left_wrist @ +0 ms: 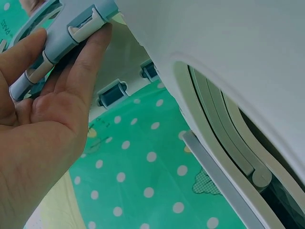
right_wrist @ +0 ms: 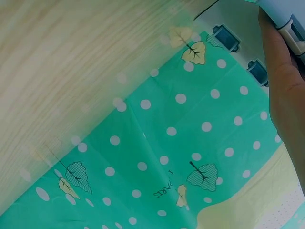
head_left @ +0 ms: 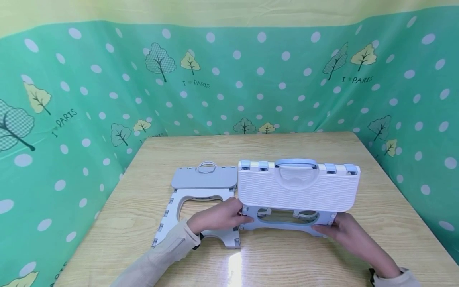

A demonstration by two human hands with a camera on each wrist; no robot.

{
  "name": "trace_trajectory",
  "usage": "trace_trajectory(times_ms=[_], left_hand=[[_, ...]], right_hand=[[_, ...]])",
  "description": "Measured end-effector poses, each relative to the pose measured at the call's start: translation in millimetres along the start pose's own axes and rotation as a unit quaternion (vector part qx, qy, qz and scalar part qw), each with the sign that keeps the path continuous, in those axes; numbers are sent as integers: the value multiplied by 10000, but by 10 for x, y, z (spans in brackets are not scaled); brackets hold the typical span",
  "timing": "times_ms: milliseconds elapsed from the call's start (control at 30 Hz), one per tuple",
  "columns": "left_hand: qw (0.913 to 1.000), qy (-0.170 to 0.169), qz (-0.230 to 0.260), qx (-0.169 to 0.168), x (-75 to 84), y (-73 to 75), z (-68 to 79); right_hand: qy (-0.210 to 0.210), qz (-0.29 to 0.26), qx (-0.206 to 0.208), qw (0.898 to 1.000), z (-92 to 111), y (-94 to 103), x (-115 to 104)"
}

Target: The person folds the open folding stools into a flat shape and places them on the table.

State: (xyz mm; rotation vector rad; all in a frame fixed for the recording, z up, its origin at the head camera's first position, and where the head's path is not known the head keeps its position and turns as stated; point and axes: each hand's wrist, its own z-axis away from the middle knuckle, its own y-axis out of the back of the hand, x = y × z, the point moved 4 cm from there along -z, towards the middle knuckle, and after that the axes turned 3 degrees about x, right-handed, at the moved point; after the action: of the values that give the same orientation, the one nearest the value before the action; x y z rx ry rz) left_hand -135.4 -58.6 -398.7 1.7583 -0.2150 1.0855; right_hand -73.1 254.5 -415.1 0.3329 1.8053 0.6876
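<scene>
A white and light blue folding stool (head_left: 283,189) stands tilted at the right of the table, its textured top facing me and its blue handle (head_left: 296,162) along the upper edge. My left hand (head_left: 224,214) holds the left edge of its blue leg panel (head_left: 287,227). In the left wrist view, that hand (left_wrist: 62,102) has thumb and fingers on opposite sides of the hinged edge. The right hand (head_left: 346,231) grips the panel's right edge, thumb in front, fingers mostly hidden. Only part of the right hand (right_wrist: 286,81) shows in the right wrist view.
A grey and white folding stool (head_left: 204,179) lies flat just left of the held one, under my left forearm. The wooden table (head_left: 118,215) is enclosed by a green dotted curtain (head_left: 251,87) at the back and sides.
</scene>
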Motion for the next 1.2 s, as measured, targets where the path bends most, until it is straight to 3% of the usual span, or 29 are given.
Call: trace_trajectory(times_ms=[567,1200], left_hand=[[9998,168,-8,-89,-11,-8,17],[9999,104,-87,-67,-15,-7,21]], right_hand=[[1,-79,-45,10000,-4,1,-1],[111,-99,-41,9999,-5,-7,-5]])
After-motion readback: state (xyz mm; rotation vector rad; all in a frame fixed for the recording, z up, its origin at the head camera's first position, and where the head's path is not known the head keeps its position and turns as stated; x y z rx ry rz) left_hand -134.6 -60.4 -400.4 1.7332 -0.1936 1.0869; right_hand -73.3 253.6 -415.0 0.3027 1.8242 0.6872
